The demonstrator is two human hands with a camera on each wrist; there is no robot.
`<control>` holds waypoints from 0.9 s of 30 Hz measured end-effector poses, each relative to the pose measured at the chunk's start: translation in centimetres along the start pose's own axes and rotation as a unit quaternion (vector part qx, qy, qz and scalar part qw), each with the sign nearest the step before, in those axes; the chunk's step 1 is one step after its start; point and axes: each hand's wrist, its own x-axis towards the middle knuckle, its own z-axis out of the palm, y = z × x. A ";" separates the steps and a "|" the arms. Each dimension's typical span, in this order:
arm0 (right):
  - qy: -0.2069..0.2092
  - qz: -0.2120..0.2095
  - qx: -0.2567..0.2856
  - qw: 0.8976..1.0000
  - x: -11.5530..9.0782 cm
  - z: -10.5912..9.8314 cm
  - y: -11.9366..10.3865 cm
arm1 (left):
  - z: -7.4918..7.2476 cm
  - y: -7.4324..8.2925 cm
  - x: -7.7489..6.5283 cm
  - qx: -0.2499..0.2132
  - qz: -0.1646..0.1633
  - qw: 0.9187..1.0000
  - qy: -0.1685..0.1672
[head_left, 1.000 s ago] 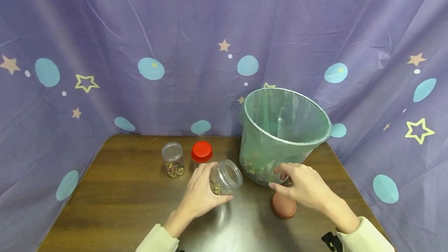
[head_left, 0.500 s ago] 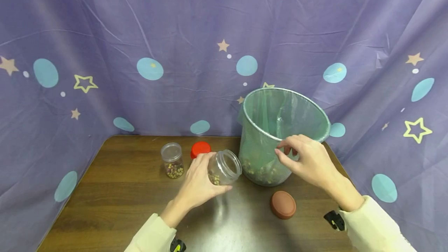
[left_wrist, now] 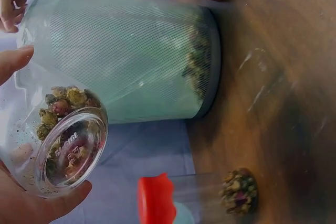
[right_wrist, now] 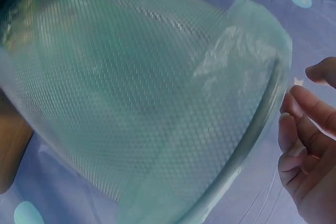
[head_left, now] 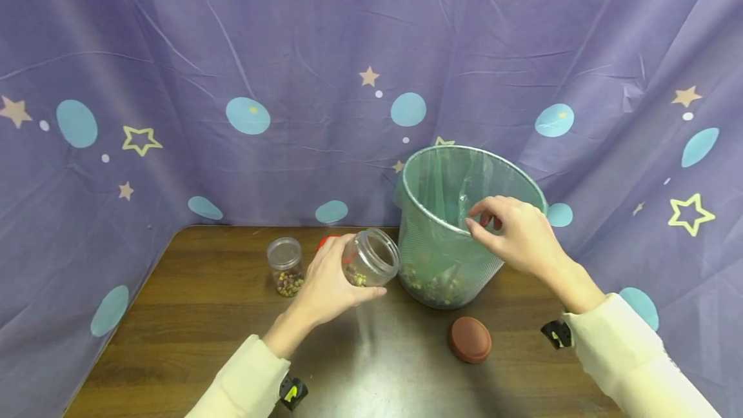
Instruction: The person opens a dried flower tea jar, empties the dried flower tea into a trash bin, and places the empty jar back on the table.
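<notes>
Left hand (head_left: 325, 286): curled round the clear jar (head_left: 362, 260), tilting its mouth toward the bin.
Jar: raised above the table (head_left: 191, 340), back of centre; dried buds inside.
Right hand (head_left: 519, 236): lifted at the bin's rim, fingers loosely bent, thumb and forefinger apart.
Bin (head_left: 444, 257): toward back right corner; contents blurred through mesh.
Red lid (head_left: 326, 241): mostly hidden behind left hand, head view.

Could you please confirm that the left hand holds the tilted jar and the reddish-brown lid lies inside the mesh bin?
Not quite: the reddish-brown lid lies on the table, outside the mesh bin, as the head view shows; the rest stands.
</notes>
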 end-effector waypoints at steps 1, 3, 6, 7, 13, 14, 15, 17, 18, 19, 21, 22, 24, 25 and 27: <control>-0.003 0.005 -0.002 1.000 0.1 -0.1 0.2 | -0.2 0.1 0.2 0.002 0.000 1.000 0.000; -0.010 0.016 -0.006 1.000 0.4 -0.2 0.6 | -0.5 0.2 0.6 0.006 0.001 1.000 -0.001; -0.023 0.032 -0.013 0.999 0.7 -0.4 1.2 | -1.1 0.4 1.1 0.009 -0.001 1.000 -0.005; -0.028 0.039 -0.013 0.999 0.8 -0.5 1.3 | -1.2 0.4 1.2 0.008 -0.001 1.000 -0.005; -0.056 0.085 -0.005 0.995 1.3 -1.1 2.4 | -2.3 0.6 1.9 0.004 -0.015 1.000 -0.010; -0.059 0.091 -0.005 0.994 1.4 -1.2 2.6 | -2.5 0.6 2.0 0.005 -0.018 1.000 -0.011; -0.062 0.095 -0.007 0.994 1.5 -1.3 2.8 | -2.6 0.6 2.2 0.007 -0.018 1.000 -0.012; -0.068 0.104 -0.014 0.992 1.6 -1.4 3.2 | -2.9 0.6 2.4 0.011 -0.019 1.000 -0.013; -0.071 0.107 -0.019 0.991 1.7 -1.5 3.5 | -3.1 0.6 2.6 0.013 -0.018 1.000 -0.015; -0.075 0.113 -0.024 0.990 1.7 -1.6 3.7 | -3.2 0.7 2.8 0.013 -0.017 1.000 -0.016; -0.084 0.125 -0.037 0.988 1.8 -1.8 4.3 | -3.5 0.8 3.3 0.013 -0.015 1.000 -0.016; -0.088 0.132 -0.044 0.986 1.9 -2.0 4.5 | -3.6 0.9 3.5 0.012 -0.017 1.000 -0.015; -0.097 0.143 -0.057 0.983 1.9 -2.1 5.1 | -4.1 1.1 4.2 0.007 -0.020 1.000 -0.016; -0.102 0.149 -0.062 0.982 1.9 -2.2 5.3 | -4.3 1.2 4.5 0.004 -0.022 1.000 -0.016; -0.112 0.158 -0.072 0.978 1.9 -2.2 5.8 | -4.7 1.4 5.0 0.000 -0.027 1.000 -0.014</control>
